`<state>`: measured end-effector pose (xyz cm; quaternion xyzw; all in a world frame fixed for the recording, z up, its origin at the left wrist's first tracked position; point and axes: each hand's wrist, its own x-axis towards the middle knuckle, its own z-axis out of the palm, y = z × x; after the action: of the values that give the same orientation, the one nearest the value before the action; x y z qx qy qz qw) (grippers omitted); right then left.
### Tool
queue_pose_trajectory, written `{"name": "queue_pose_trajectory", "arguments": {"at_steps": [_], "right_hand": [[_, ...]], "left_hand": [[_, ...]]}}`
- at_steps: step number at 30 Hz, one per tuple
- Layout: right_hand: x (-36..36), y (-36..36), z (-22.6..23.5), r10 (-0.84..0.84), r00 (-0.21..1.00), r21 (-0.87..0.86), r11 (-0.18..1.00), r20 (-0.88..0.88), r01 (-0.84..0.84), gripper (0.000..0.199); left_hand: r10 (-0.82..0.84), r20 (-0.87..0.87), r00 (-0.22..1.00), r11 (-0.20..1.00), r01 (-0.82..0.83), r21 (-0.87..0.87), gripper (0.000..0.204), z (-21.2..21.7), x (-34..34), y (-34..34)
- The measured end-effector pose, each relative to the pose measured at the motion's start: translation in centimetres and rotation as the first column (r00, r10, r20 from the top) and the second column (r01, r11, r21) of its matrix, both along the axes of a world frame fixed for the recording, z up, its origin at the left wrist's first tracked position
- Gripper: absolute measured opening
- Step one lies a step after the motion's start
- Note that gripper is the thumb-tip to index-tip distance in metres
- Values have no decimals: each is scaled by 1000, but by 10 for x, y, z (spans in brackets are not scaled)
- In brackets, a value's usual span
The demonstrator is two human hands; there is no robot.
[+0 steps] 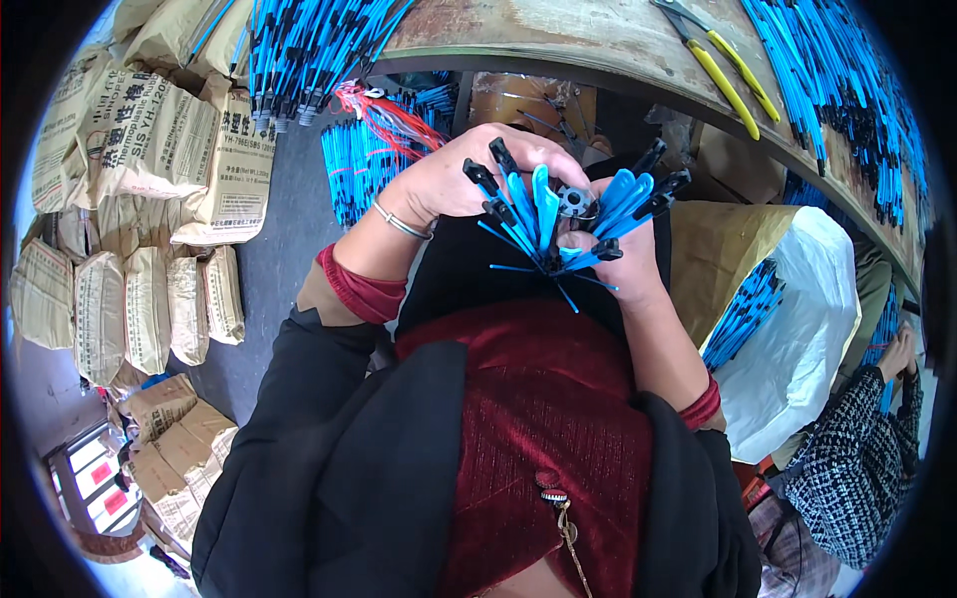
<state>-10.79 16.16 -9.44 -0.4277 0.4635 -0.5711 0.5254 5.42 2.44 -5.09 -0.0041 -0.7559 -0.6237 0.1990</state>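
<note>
Above the lap (454,274), the bundle of blue rods (547,211) is held by the left hand (469,174) and right hand (632,259), fingers curled and pinching around its grey hub (574,204), and rods could be bent if pressed unevenly.

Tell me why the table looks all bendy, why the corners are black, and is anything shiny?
In the head view, the fisheye lens curves the wooden table and leaves black corners; in that same head view, the white sack lining looks very bright, the silver bracelet glints, and the held blue-and-black pieces look fairly clear.
</note>
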Motion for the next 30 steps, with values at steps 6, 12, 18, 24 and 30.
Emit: {"name": "queue_pose_trajectory", "arguments": {"at_steps": [6, 12, 18, 24, 30], "right_hand": [[3, -1, -3, -99, 994, 131, 986, -52, 105, 39], [9, -4, 4, -94, 991, 141, 984, -92, 106, 39], [11, -3, 11, -45, 990, 153, 986, -133, 65, 38], [-14, 9, 16, 69, 991, -39, 996, -114, -74, 31], [-70, -20, 27, 531, 699, -76, 768, -479, -636, 23]], "left_hand": [[36, 102, 994, 946, -66, 317, 35, 25, 10, 22], [260, 158, 953, 949, -282, 139, 40, 2, 9, 33], [392, 185, 901, 858, -431, 278, 33, 2, 6, 49], [410, 1, 912, 899, -405, 169, 25, -4, 1, 48], [246, 148, 958, 947, -270, 176, 22, 11, -3, 50]]}}
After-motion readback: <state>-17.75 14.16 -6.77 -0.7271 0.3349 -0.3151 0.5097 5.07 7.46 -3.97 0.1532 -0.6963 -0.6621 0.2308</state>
